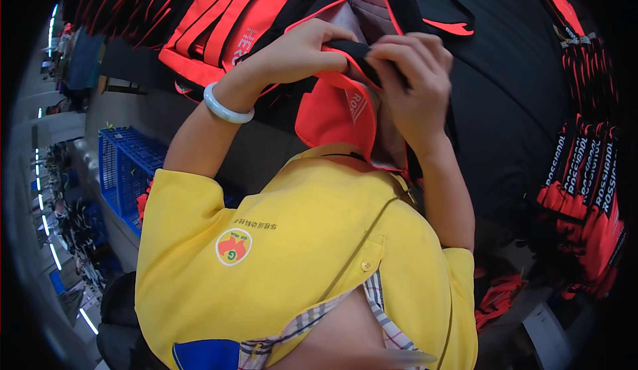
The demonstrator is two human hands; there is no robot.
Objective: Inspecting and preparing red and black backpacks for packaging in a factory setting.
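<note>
A red and black fabric bag [325, 114] with a pale grey lining is raised in front of my chest, its opening spread. My left hand [302, 54], with a pale bangle at the wrist, is closed on the bag's black-trimmed edge, thumb over the trim. Opposite it, my right hand [415, 78] has its fingers curled in a pinch on the same black edge, slightly blurred. The fingertips partly hide the fabric between them. Just beyond my left hand, a red backpack panel [246, 21] with black stripes lies on the dark work surface.
The dark work surface [512, 84] stretches to the right. Bundled black and red straps [588, 164] are stacked along the right side. More red and black pieces [126, 4] are piled at the far left. A blue plastic crate [123, 171] stands at the left, and red fabric pieces [502, 297] lie at the lower right.
</note>
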